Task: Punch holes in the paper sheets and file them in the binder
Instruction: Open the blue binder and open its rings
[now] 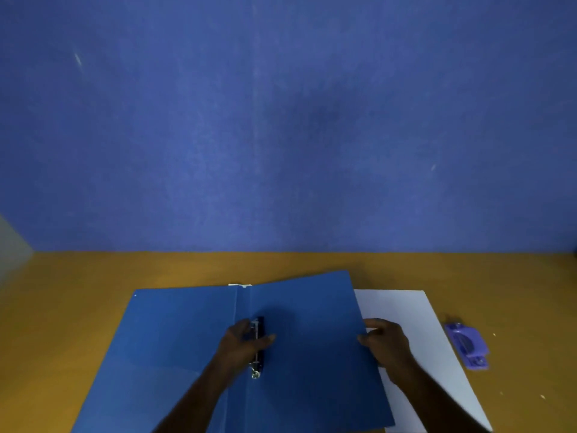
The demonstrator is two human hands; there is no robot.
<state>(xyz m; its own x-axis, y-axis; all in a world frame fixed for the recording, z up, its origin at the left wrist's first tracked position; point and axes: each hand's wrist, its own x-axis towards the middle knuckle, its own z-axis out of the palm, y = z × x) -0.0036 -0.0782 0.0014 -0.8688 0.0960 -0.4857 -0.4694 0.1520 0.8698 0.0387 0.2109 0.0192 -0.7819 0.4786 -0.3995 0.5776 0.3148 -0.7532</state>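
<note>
A blue binder point(175, 335) lies open on the wooden table, its black and metal ring clip point(260, 348) along the spine. My left hand point(240, 342) rests on the ring clip, fingers wrapped over it. My right hand point(385, 342) holds the right cover's outer edge, which is lifted slightly off the table. White paper sheets point(415, 310) lie under and to the right of that cover. A purple hole punch point(466, 343) sits on the table to the right of the paper.
The table point(93, 270) runs back to a blue wall point(281, 120). A grey surface point(12, 245) shows at the far left edge. Small paper bits dot the table near the punch.
</note>
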